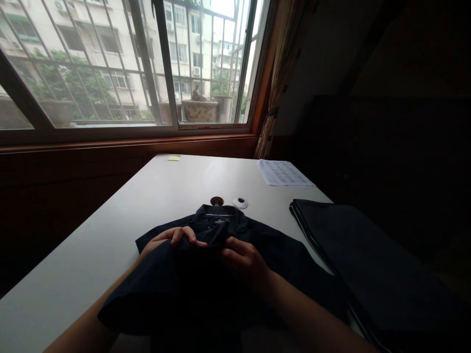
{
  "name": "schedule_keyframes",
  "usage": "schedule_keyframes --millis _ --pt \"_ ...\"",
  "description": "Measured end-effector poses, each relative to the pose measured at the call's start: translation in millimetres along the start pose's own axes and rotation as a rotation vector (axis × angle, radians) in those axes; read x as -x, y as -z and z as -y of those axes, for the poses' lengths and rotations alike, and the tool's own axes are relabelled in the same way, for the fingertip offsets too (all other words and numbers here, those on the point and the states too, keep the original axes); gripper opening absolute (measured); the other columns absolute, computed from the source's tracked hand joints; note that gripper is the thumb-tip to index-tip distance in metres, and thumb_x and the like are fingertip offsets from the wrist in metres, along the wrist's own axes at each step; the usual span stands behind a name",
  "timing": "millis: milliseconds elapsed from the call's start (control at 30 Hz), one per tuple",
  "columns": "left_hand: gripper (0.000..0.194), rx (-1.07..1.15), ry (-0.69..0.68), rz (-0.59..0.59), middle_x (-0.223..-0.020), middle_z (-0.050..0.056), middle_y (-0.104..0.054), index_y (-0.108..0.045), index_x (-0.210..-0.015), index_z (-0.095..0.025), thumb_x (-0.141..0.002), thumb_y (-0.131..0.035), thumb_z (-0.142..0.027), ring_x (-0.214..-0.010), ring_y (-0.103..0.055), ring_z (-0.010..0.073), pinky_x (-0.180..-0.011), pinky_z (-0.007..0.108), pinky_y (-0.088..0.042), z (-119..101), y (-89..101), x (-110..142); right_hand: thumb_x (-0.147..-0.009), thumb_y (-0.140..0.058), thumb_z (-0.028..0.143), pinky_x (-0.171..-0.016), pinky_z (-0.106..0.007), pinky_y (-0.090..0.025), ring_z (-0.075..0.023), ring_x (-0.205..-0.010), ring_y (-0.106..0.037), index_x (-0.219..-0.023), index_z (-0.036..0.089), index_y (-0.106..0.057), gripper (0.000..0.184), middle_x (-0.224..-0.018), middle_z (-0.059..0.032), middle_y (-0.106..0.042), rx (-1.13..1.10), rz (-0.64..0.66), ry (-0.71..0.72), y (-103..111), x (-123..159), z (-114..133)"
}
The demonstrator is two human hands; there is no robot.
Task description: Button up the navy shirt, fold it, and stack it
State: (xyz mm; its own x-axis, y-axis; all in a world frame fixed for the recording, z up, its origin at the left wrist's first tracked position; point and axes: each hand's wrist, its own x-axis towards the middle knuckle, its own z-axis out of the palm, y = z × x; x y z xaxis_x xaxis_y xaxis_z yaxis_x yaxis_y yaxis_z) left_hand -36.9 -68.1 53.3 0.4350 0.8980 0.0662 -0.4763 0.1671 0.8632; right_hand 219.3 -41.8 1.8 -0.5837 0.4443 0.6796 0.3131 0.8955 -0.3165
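A dark navy collared shirt (283,240) lies spread on the white table (121,215), its collar toward the window. My left hand (178,236) is closed on the shirt's front edge, partly under a fold of cloth, with fingertips showing on top. Close by on the right, my right hand (243,257) pinches the same front edge, which is lifted between the two hands. Deep shadow hides the lower part of the shirt, and whatever small detail lies between my fingertips cannot be made out.
A dark folded item, perhaps a garment or case (353,235), lies along the table's right side. Printed sheets (285,173) and a yellow sticky note (174,158) rest at the far edge. Beyond the collar are a round cable hole (217,201) and its white ring cover (241,202). A barred window (206,63) stands behind.
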Motion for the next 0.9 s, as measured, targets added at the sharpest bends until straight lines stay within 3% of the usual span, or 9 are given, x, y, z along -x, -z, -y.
schedule_keyframes --millis 100,200,333,433,533,633,733,800,900 --pt "0.026 -0.009 -0.106 -0.059 -0.089 0.009 -0.065 -0.052 -0.061 -0.014 -0.078 -0.071 -0.022 -0.093 -0.067 0.0278 -0.087 0.041 -0.055 -0.4 14.7 -2.7 -0.099 -0.050 0.016 -0.066 -0.024 -0.056 -0.0137 -0.074 -0.064 -0.102 0.025 -0.066 0.018 -0.090 -0.0029 -0.065 -0.047 -0.057 -0.011 2.7 -0.1 1.0" --pt "0.033 -0.027 -0.231 -0.036 -0.084 0.007 -0.064 -0.049 -0.053 -0.015 -0.072 -0.074 -0.025 -0.092 -0.066 0.0266 -0.091 0.042 -0.055 -6.0 33.9 -6.4 -0.098 -0.052 0.014 -0.071 -0.026 -0.057 -0.0145 -0.082 -0.066 -0.109 0.026 -0.065 0.021 -0.095 -0.0032 -0.066 -0.073 -0.150 -0.010 5.2 0.0 2.6" --pt "0.036 -0.340 -0.231 0.157 -0.063 0.006 -0.062 -0.058 -0.053 -0.017 -0.081 -0.067 -0.037 -0.087 -0.066 0.0287 -0.098 0.046 -0.049 -17.3 50.6 -7.5 -0.097 -0.053 0.010 -0.072 -0.027 -0.058 -0.0150 -0.083 -0.066 -0.113 0.029 -0.064 0.027 -0.095 -0.0023 -0.066 -0.066 -0.216 -0.003 7.0 1.4 4.3" --pt "0.038 -0.616 -0.030 0.322 -0.072 0.009 -0.070 -0.068 -0.067 -0.016 -0.090 -0.056 -0.043 -0.085 -0.067 0.0291 -0.092 0.043 -0.050 -21.4 42.2 -3.4 -0.096 -0.053 0.010 -0.076 -0.030 -0.059 -0.0164 -0.086 -0.067 -0.116 0.030 -0.063 0.030 -0.095 -0.0020 -0.066 -0.060 -0.206 0.005 7.5 2.4 5.4" --pt "0.033 -0.818 0.093 0.310 -0.086 0.007 -0.071 -0.071 -0.088 -0.016 -0.095 -0.052 -0.041 -0.081 -0.066 0.0230 -0.076 0.031 -0.052 -18.4 21.0 1.7 -0.096 -0.053 0.011 -0.077 -0.031 -0.059 -0.0170 -0.087 -0.067 -0.116 0.030 -0.063 0.030 -0.096 -0.0021 -0.066 -0.080 -0.209 0.027 8.3 1.9 6.8" --pt "0.033 -0.968 -0.015 0.150 -0.089 0.003 -0.067 -0.062 -0.121 -0.021 -0.094 -0.058 -0.039 -0.072 -0.063 0.0164 -0.063 0.024 -0.050 -7.5 4.1 4.7 -0.096 -0.054 0.011 -0.077 -0.031 -0.059 -0.0170 -0.087 -0.067 -0.115 0.030 -0.063 0.028 -0.097 -0.0024 -0.067 -0.100 -0.201 0.054 9.6 1.1 7.7" --pt "0.065 -1.137 -0.151 0.053 -0.096 0.001 -0.063 -0.037 -0.148 -0.031 -0.090 -0.066 -0.036 -0.057 -0.055 0.0100 -0.053 0.021 -0.045 8.4 -1.9 4.7 -0.096 -0.054 0.011 -0.079 -0.032 -0.059 -0.0174 -0.089 -0.067 -0.116 0.030 -0.062 0.029 -0.101 -0.0032 -0.067 -0.095 -0.173 0.068 10.4 1.0 7.9" --pt "0.066 -1.293 -0.207 0.071 -0.099 0.001 -0.063 -0.040 -0.147 -0.036 -0.088 -0.069 -0.034 -0.059 -0.055 0.0100 -0.054 0.021 -0.045 18.4 -2.6 3.3 -0.096 -0.054 0.011 -0.080 -0.032 -0.059 -0.0175 -0.090 -0.067 -0.117 0.029 -0.062 0.029 -0.101 -0.0033 -0.067 -0.089 -0.162 0.090 10.7 0.6 8.3" --pt "0.043 -1.424 -0.247 0.116 -0.096 0.000 -0.063 -0.059 -0.130 -0.033 -0.088 -0.069 -0.032 -0.070 -0.062 0.0137 -0.063 0.023 -0.047 29.4 -2.7 0.5 -0.095 -0.056 0.010 -0.080 -0.031 -0.059 -0.0171 -0.090 -0.067 -0.116 0.026 -0.063 0.027 -0.100 -0.0039 -0.068 -0.089 -0.158 0.138 11.1 -1.2 9.6"
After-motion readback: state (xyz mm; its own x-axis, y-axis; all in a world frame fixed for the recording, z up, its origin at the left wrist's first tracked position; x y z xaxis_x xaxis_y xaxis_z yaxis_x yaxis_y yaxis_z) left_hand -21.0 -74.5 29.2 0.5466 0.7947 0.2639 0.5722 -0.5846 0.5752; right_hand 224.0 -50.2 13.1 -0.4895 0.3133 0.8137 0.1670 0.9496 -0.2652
